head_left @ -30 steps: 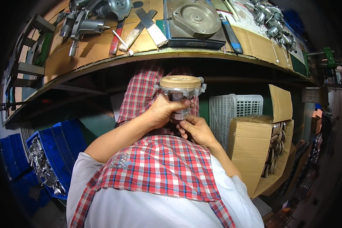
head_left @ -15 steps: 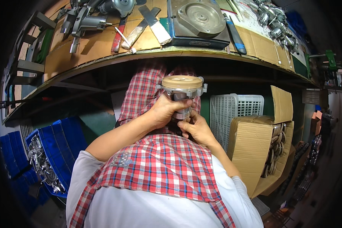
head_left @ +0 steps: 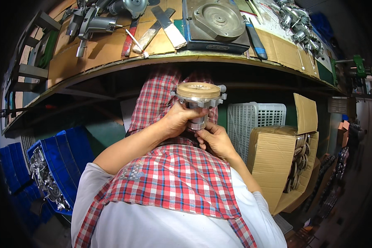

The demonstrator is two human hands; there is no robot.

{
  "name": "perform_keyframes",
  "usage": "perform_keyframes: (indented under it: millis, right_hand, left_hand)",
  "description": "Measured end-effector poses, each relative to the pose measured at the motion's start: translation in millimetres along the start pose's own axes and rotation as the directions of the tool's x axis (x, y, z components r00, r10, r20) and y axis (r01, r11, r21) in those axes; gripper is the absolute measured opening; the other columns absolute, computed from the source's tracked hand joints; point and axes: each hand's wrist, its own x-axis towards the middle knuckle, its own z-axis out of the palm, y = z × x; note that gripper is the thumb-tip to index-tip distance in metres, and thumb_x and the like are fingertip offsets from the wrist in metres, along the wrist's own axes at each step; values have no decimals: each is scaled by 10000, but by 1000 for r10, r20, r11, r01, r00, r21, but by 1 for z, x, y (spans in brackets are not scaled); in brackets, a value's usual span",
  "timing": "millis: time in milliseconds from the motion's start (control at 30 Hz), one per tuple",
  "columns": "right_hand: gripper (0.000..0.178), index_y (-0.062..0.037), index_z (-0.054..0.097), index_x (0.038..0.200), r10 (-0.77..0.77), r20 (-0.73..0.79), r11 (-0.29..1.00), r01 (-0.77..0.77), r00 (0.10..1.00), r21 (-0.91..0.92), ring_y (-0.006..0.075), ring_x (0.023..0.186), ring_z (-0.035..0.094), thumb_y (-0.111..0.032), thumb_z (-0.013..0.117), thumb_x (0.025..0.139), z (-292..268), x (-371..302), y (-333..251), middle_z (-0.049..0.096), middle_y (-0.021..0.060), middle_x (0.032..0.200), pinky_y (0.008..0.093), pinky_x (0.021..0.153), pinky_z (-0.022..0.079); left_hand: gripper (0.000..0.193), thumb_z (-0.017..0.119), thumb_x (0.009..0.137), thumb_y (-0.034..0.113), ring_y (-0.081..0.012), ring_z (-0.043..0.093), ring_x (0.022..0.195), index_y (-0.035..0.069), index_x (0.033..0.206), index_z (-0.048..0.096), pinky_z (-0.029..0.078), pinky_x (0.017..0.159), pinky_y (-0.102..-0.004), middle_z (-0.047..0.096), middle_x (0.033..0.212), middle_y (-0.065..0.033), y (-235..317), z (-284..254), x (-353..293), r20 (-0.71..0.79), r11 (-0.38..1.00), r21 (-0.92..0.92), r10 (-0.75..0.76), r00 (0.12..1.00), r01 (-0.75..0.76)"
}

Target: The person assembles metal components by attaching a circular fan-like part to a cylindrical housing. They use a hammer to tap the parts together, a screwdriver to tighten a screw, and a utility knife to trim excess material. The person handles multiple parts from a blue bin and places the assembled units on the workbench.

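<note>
Over my lap I hold a grey metal housing (head_left: 199, 102) with a round, brass-coloured disc (head_left: 198, 89) on its top. My left hand (head_left: 181, 119) is wrapped round the housing's narrow silver body from the left, thumb across its front. Down at the lower end, the fingers of my right hand (head_left: 213, 139) are curled together against the bottom of the housing. Whatever the right fingertips pinch, if anything, is too small or hidden to make out.
Ahead, the workbench (head_left: 124, 66) carries a round metal fixture (head_left: 219, 20), flat scrapers (head_left: 169, 27), a blue-black-handled tool (head_left: 256, 39) and metal castings (head_left: 93, 27). A cardboard box (head_left: 273, 157) of discs and a white basket (head_left: 256, 115) stand right; a blue bin (head_left: 64, 153) of castings, left.
The housing with its disc has turned a little about its upright axis; a side lug now shows at right. My right hand has shifted slightly at the lower end. The left grip stays.
</note>
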Motion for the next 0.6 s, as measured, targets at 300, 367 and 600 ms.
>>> perform_keyframes:
  millis: [300,367,600]
  right_hand:
    - [122,18,622,953,72,-29,989,-75,997,-125,75,607,533,-96,647,918,6,3,-1,619,50,769,200,509,445]
    - [141,20,628,924,81,-43,988,-86,996,-130,69,584,524,-118,657,915,8,3,-3,603,32,732,199,507,439]
    - [143,9,589,932,36,-25,988,-39,999,-146,74,565,511,-70,693,873,11,7,-1,577,33,707,210,500,438]
  left_hand:
    - [449,771,795,97,-231,646,922,25,1173,538,557,789,-396,615,1007,-87,-8,-7,2,-25,999,15,-42,999,42]
    - [432,761,803,84,-232,647,915,23,1169,539,558,788,-394,614,1009,-88,-6,-5,1,-42,998,16,-54,998,55]
    - [354,745,813,74,-168,622,882,29,1129,592,536,719,-320,632,987,-72,-9,-5,0,-79,1000,26,-12,997,14]
